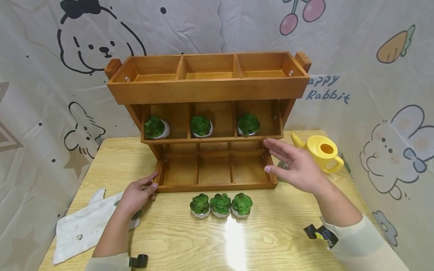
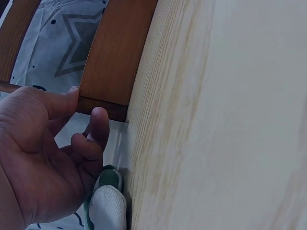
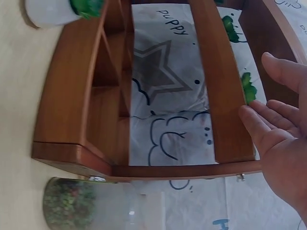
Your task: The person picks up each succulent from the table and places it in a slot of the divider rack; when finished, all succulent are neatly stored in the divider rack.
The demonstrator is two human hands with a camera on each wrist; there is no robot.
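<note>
A three-tier wooden planter shelf (image 1: pixel 207 90) stands against the cloth backdrop. My left hand (image 1: pixel 137 194) is at its lower left front corner; in the left wrist view the thumb and a fingertip touch the corner of the bottom box (image 2: pixel 115 57), the other fingers loosely bent. My right hand (image 1: pixel 298 165) is held with fingers extended and thumb apart beside the shelf's right side, fingertips near the middle tier's corner, nothing in it. Potted succulents (image 1: pixel 200 126) sit in the three middle compartments, the left one tilted. Three more green succulents (image 1: pixel 220 205) stand in a row before the shelf.
To the right stands a yellow watering can (image 1: pixel 320 150). A clear jar with green-brown contents (image 3: pixel 69 203) is beside the shelf's right end. White gloves (image 1: pixel 86 226) lie on the table's left, partly under my left forearm. Printed cloth rises behind and at both sides.
</note>
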